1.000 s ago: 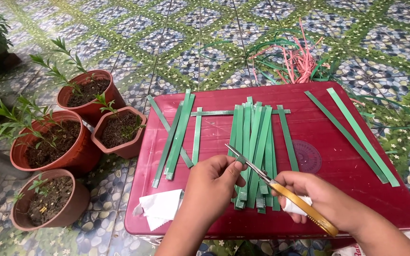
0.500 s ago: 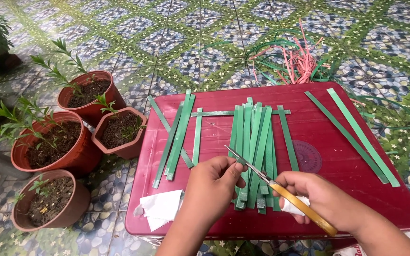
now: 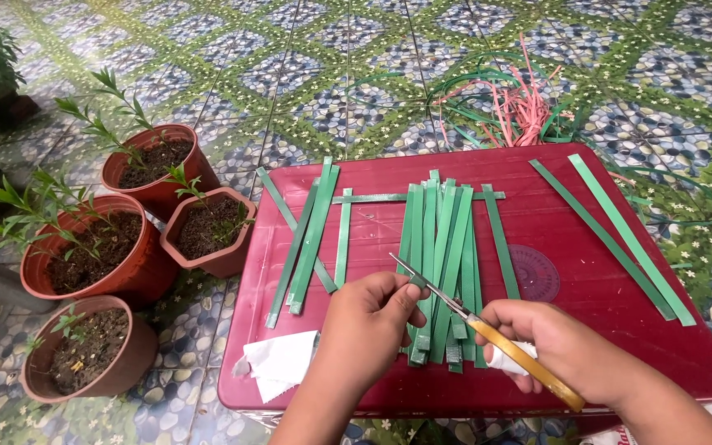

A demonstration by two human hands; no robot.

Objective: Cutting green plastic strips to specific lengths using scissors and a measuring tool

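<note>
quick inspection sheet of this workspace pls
surface: red plastic table, on patterned floor tiles.
job's things: bundle of green strips laid side by side; yellow-handled scissors over them.
clutter: white paper at the near left edge; loose green strips far right.
grippers: left hand pinches a strip end; right hand holds the scissors.
cables: nothing seen.
surroundings: potted plants left; pink and green strip pile beyond.

Green strips (image 3: 442, 247) on a dark red table (image 3: 587, 247), yellow-handled scissors (image 3: 488, 334), terracotta pots (image 3: 158, 169).
</note>
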